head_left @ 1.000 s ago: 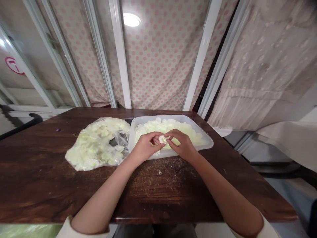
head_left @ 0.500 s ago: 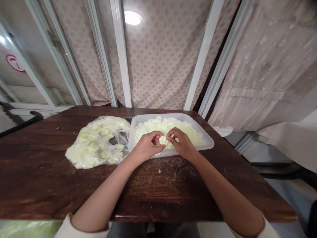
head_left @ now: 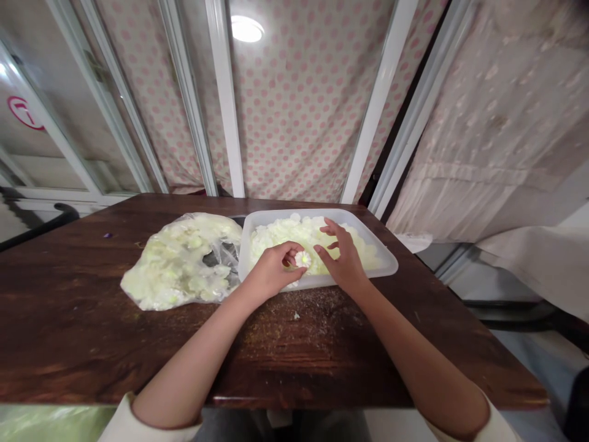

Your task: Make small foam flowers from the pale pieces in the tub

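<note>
My left hand pinches a small white flower with a yellow-green centre, held over the near edge of a clear plastic tray. The tray is heaped with several pale yellow-green flowers. My right hand hovers just right of the flower, fingers spread over the heap and holding nothing.
A clear plastic bag full of the same pale flowers lies left of the tray on the dark wooden table. Fine crumbs and a small white scrap dot the table before the tray. Curtains and window frames stand behind.
My right hand has let go of the flower and opened, lifting away to the right over the tray. My left hand keeps the flower pinched.
</note>
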`<state>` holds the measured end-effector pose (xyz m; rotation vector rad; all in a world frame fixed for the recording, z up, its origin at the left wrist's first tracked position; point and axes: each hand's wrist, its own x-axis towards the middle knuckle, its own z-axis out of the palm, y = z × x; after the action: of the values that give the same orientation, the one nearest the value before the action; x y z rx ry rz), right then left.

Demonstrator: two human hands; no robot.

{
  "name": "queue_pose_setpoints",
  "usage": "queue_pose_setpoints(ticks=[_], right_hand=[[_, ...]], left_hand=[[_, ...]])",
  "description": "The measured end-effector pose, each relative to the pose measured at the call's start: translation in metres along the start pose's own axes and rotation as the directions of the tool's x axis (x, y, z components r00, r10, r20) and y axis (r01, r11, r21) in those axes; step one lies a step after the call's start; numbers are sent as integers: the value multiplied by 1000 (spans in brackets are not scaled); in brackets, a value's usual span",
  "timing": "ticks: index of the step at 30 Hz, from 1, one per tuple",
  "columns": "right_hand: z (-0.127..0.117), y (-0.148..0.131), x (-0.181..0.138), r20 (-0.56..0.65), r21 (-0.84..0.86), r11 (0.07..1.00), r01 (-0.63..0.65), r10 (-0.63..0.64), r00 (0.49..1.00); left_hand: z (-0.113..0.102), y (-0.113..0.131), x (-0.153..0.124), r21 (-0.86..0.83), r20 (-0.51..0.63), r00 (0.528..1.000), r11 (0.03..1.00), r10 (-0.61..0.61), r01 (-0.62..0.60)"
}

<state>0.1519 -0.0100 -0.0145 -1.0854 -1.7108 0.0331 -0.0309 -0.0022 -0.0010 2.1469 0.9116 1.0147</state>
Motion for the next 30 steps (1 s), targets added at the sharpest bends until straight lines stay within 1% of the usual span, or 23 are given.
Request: queue_pose_setpoints(ticks=[1,3,4,6,9,14,19,24,30], right_hand=[[1,-2,-1,37,-48,996,80,-78,996],[2,-6,-3,117,-97,971,219,-208,971],[2,-7,-3,146,-105,959,263,-247,958],[3,-8,-4,168,-115,950,291,-270,948],[3,-8,-5,167,-127,959,252,-230,959],[2,-11,-6,143,-100,974,203,-187,972],[2,-11,-8,120,-83,988,133,-123,985],[3,-10,-8,116,-66,989,132,-124,985],[3,-9,-7,162,-62,992,114,-103,981]], left_hand=[[0,0,0,-5,-1,1000,1000,13,-13],[0,-1,0,-17,-6,999,999,37,-37],[0,-1,1,-23,-7,999,999,44,-44],[1,-1,0,-28,-8,999,998,54,-54],[1,0,0,-30,1,998,998,60,-60],[1,0,-1,-81,-13,1000,997,3,-4],[0,3,-1,-59,-19,1000,998,10,-12],[-1,5,-1,-45,-5,1000,999,14,-14],[0,3,-1,-16,7,1000,1000,19,-19]])
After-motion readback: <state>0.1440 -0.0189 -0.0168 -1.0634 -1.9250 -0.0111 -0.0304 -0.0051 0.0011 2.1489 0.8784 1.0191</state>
